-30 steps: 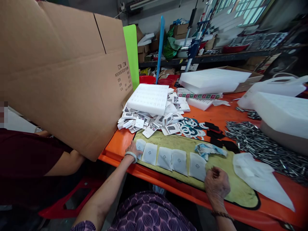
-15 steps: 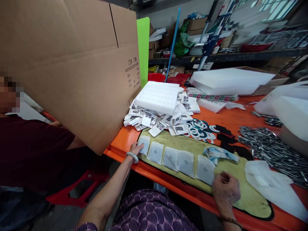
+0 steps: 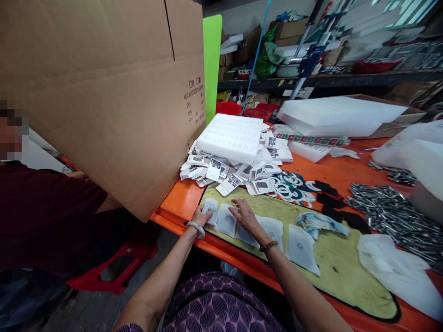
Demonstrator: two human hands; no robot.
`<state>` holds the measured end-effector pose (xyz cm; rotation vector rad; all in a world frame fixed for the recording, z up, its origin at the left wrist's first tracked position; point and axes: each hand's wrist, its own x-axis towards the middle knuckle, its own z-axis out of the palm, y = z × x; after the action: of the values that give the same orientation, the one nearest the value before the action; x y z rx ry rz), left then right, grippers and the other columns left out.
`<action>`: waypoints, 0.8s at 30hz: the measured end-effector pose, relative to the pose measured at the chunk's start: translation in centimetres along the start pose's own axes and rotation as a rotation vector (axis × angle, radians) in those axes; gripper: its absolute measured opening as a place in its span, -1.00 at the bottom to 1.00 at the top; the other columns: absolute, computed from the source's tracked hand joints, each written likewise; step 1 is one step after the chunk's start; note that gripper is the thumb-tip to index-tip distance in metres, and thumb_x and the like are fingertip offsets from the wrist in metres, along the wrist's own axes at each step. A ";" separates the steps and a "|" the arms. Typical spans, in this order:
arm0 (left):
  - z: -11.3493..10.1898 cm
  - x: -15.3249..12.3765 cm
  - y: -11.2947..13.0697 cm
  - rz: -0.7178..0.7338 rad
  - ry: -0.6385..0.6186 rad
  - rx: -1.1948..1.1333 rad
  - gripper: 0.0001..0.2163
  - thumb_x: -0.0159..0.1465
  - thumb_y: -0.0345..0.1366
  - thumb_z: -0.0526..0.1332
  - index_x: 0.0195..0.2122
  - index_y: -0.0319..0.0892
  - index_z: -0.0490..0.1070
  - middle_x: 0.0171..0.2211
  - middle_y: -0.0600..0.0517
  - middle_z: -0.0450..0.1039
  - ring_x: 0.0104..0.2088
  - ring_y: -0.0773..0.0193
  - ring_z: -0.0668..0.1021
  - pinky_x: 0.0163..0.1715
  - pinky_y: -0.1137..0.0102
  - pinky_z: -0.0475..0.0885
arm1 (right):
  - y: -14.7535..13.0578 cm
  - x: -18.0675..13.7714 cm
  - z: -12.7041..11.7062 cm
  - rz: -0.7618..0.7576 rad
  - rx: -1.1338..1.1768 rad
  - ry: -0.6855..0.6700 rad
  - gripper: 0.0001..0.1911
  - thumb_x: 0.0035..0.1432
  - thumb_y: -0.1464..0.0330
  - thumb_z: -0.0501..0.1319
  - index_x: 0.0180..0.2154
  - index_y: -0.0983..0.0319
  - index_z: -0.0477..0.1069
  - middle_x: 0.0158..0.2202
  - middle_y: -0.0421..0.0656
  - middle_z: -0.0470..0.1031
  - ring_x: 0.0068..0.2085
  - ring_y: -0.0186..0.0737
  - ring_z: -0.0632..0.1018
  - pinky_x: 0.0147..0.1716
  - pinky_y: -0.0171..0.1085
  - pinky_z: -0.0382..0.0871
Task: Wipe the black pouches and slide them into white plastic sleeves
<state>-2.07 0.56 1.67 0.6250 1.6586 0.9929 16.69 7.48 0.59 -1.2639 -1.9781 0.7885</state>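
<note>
Right hand [image 3: 246, 216] lies spread, hiding one pouch [image 3: 245, 234]; left hand [image 3: 201, 216] pinches another.

White pouches [image 3: 300, 247] flat, rowed on mat [image 3: 346, 272].

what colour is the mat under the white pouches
Yellow-green with a black edge; the mat shows in the head view, under the pouches.

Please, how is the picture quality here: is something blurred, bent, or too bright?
Head view: even daylight, soft shadows. The wide lens bends the shelf and the orange table near the edges. The window at top right is washed out. The hands, left hand and right hand, and the white pouches look sharp; the metal parts smear slightly.
</note>
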 end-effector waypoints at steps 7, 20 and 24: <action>-1.5 -0.5 -0.3 0.001 -0.091 -0.247 -0.54 -0.11 -0.22 0.45 -0.25 -0.17 0.28 -0.35 0.04 0.48 -0.46 0.33 0.52 -0.48 0.42 0.48 | -0.6 2.1 0.9 0.018 -0.012 -0.210 -0.83 0.03 0.29 0.21 -0.53 0.22 0.36 -0.39 -0.12 0.41 -0.26 -0.17 0.37 -0.16 -0.17 0.24; -4.3 -4.9 -0.6 -0.022 -0.232 -0.563 -0.45 -0.23 -0.21 0.50 -0.29 -0.14 0.22 -0.40 0.13 0.45 -0.46 0.36 0.51 -0.41 0.42 0.47 | -8.4 -0.1 -0.6 0.195 0.644 -0.460 -0.62 0.03 0.04 0.26 -0.45 0.22 0.29 -0.54 -0.30 0.29 -0.51 -0.38 0.26 -0.51 -0.35 0.14; -4.4 -7.2 -1.4 -0.005 -0.160 -0.684 -0.43 -0.25 -0.25 0.53 -0.26 -0.17 0.28 -0.33 0.08 0.48 -0.37 0.33 0.53 -0.32 0.42 0.46 | -10.2 -0.5 1.4 0.201 0.572 -0.436 -0.65 0.04 0.07 0.22 -0.48 0.20 0.25 -0.57 -0.32 0.21 -0.53 -0.39 0.22 -0.56 -0.36 0.10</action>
<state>-3.91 -7.19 4.63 0.2277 1.0765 1.3710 10.29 3.23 7.49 -1.0023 -1.7472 1.7059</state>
